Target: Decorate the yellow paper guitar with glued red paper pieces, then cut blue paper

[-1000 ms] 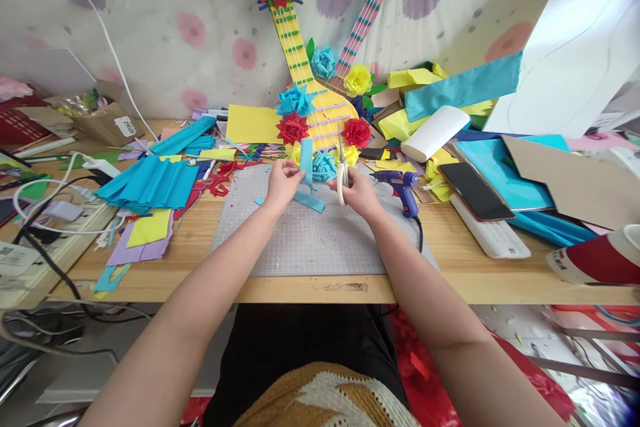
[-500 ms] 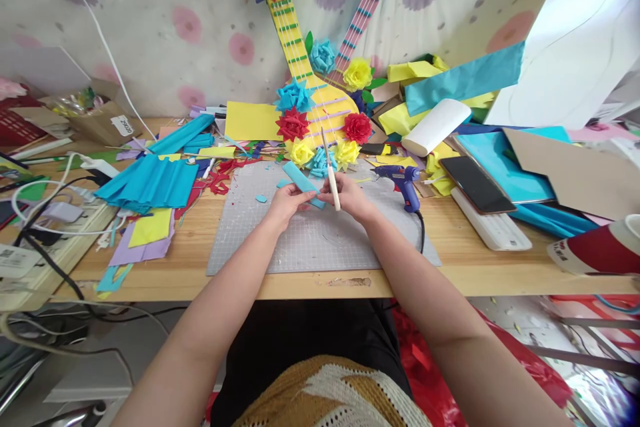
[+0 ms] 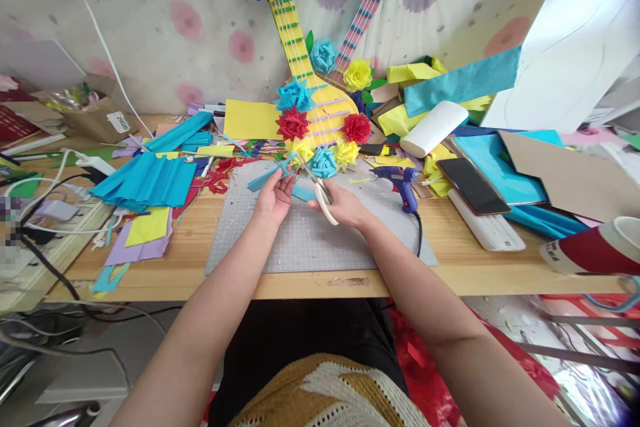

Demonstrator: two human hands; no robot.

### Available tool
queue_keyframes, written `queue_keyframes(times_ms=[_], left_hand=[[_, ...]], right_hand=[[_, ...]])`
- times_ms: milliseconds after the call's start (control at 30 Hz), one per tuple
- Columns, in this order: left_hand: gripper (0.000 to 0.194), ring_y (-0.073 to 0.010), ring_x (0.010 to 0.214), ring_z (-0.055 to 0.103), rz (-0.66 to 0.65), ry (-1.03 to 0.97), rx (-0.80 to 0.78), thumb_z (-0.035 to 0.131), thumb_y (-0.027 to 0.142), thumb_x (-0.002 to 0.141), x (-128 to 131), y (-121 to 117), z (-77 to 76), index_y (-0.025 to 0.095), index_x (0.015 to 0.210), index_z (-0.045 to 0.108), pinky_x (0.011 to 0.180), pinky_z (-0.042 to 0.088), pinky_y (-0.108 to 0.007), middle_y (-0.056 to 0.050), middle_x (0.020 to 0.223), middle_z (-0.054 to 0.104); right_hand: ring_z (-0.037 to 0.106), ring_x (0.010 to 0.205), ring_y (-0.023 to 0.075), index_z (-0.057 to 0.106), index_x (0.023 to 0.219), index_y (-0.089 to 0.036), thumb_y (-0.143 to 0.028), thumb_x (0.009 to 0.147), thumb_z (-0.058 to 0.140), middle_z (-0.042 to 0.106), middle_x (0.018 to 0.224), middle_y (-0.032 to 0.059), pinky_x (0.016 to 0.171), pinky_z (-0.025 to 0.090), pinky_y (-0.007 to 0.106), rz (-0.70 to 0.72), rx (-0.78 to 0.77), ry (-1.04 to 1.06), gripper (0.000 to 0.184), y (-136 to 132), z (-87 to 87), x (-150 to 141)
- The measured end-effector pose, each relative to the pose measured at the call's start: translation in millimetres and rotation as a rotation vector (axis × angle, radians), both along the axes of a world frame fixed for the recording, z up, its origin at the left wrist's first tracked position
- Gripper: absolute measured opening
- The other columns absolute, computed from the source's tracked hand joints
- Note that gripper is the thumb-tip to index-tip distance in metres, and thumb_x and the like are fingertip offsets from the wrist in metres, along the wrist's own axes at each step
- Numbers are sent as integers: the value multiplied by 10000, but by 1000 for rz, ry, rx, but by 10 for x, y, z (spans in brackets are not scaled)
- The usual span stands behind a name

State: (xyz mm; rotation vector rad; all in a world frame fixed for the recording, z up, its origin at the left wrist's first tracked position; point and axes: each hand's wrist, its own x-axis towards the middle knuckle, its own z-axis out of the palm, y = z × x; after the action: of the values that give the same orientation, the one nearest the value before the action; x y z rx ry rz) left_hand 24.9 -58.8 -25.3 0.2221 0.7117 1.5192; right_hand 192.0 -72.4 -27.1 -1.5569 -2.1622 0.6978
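My left hand (image 3: 274, 199) is closed on a blue crepe paper strip (image 3: 270, 173), its fingers curled with the palm turned up. White-handled scissors (image 3: 326, 203) are in my right hand (image 3: 344, 204), their blades angled up and left toward the strip's upper end. Whether the blades touch the paper, I cannot tell. Below both hands lies a grey cutting mat (image 3: 280, 250). Another blue paper piece (image 3: 304, 193) rests on it between the hands. Right behind stands a yellow paper guitar (image 3: 327, 103) decorated with red, blue and yellow flowers.
A blue glue gun (image 3: 400, 183) with a cord lies at the mat's right. Farther right are a phone (image 3: 473, 185) and a paper cup (image 3: 597, 247). Pleated blue paper (image 3: 147, 180) and a power strip (image 3: 55, 250) are at left.
The blue strip has swung leftward in my left hand, which turned palm up. The scissors were upright and now tilt left toward the strip.
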Motion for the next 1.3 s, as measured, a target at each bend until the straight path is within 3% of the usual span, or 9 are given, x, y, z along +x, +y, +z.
queue_keyframes(times_ms=[200,500,800,1300], left_hand=[[139,-69,603,627,21,-109,-74,541,103,799,24,0,-13,138,683,608,702,509,-193,3,631,661],[125,-78,601,628,-53,-78,-100,552,91,787,90,-39,-79,138,701,630,694,505,-205,4,641,672],[129,-86,603,631,-54,-88,-110,545,90,789,90,-48,-97,141,703,626,665,512,-213,5,640,671],[162,-79,597,629,-15,-52,-109,539,80,785,100,-50,-43,142,648,598,705,514,-213,3,614,654]], right_hand=[[573,705,183,467,899,-195,-651,732,480,634,811,32,565,298,254,81,92,-180,485,-115,36,-147],[585,677,193,511,900,-198,-700,710,466,654,767,40,534,237,249,-10,162,-248,539,-75,-38,-148],[586,672,185,513,901,-196,-683,716,473,657,768,40,528,215,253,-4,194,-270,522,-106,36,-127],[559,647,177,569,892,-197,-598,811,380,659,742,60,533,204,260,-34,212,-327,450,-39,-33,-118]])
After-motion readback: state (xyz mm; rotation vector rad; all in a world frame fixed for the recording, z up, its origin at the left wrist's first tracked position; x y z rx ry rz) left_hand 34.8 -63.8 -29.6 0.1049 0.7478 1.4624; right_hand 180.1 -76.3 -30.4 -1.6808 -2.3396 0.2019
